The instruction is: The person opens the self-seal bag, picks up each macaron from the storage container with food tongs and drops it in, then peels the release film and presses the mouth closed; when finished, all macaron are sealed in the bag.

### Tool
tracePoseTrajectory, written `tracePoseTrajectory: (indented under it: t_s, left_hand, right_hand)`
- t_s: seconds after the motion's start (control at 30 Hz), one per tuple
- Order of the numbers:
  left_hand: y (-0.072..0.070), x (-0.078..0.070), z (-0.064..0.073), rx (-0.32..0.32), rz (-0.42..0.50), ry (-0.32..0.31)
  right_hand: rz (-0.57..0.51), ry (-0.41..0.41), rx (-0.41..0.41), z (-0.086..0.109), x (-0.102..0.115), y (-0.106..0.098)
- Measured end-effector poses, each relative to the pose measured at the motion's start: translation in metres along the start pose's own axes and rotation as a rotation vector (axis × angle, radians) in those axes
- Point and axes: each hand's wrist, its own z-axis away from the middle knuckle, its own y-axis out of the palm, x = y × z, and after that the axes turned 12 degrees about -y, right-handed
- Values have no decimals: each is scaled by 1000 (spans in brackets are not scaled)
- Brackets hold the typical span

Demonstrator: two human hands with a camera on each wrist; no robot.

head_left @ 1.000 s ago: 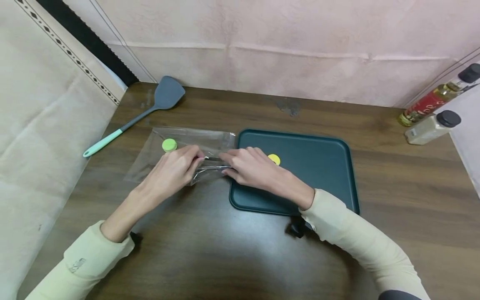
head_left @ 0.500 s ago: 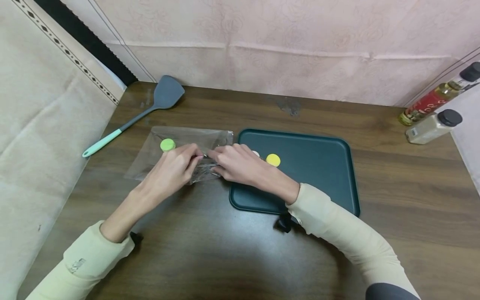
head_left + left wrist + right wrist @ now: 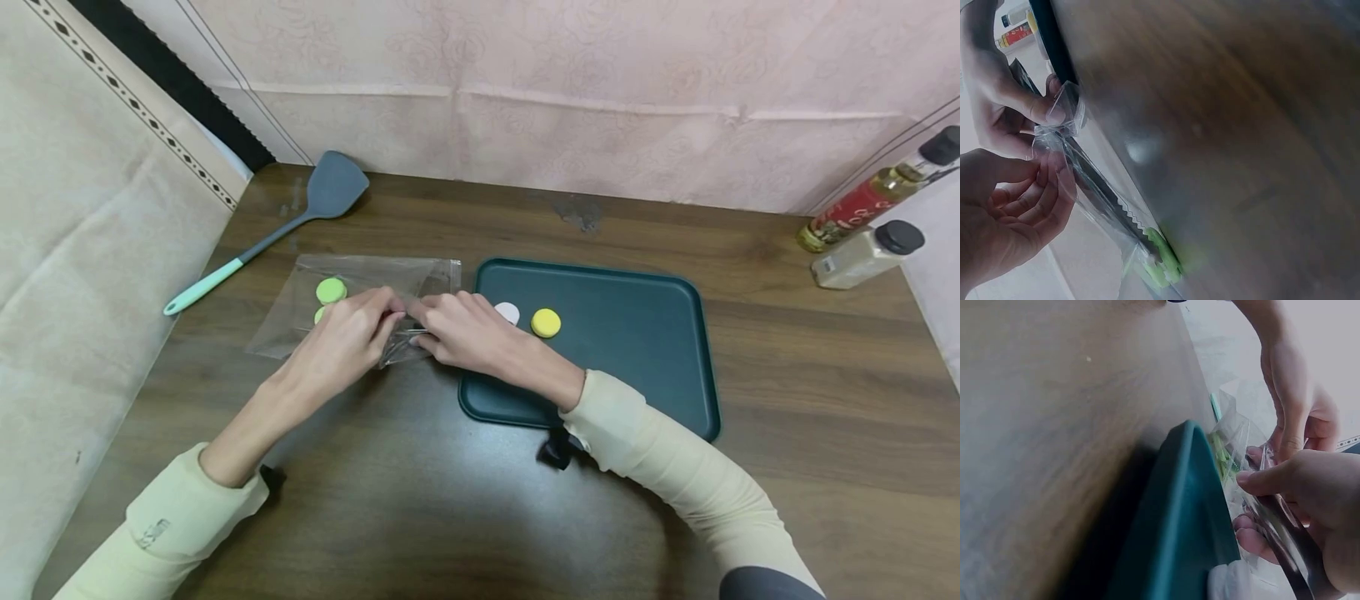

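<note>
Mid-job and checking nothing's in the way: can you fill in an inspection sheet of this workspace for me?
Surface: wooden table, with a dull patch near its far edge.
Job's things: clear bag with two green discs inside, one partly hidden; teal tray bearing a white disc and a yellow disc; dark tongs reaching into the bag.
Clutter: spatula at far left; red-labelled bottle and dark-capped jar at far right.
Hands: left hand pinches the bag; right hand holds the tongs.
Cables: nothing seen.
Surroundings: patterned cloth behind and to the left.
</note>
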Motion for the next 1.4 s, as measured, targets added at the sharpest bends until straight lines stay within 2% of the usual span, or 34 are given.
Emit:
tracePoseTrajectory:
  t_s: [0.37, 0.63, 0.73, 0.9, 1.07, 1.27, 1.4]
  left_hand:
    - [7, 2, 0, -24, 33, 18]
    - [2, -3, 0, 24, 23, -41]
    - [2, -3, 0, 16, 23, -42]
    - [1, 0, 1, 4, 30, -38]
    - [0, 1, 2, 20, 38, -55]
    - [-1, 3, 2, 15, 41, -65]
    - [-1, 4, 1, 11, 23, -69]
  right_hand:
    - [-78, 34, -24, 0, -2, 3]
    - [-147, 58, -40, -3, -3, 4]
    - [-159, 60, -38, -5, -2, 4]
    - [-147, 53, -27, -10, -3, 6]
    - [-123, 55, 7, -10, -2, 5]
    - [-76, 77, 33, 2, 0, -3]
    - [-53, 48, 36, 11, 1, -7]
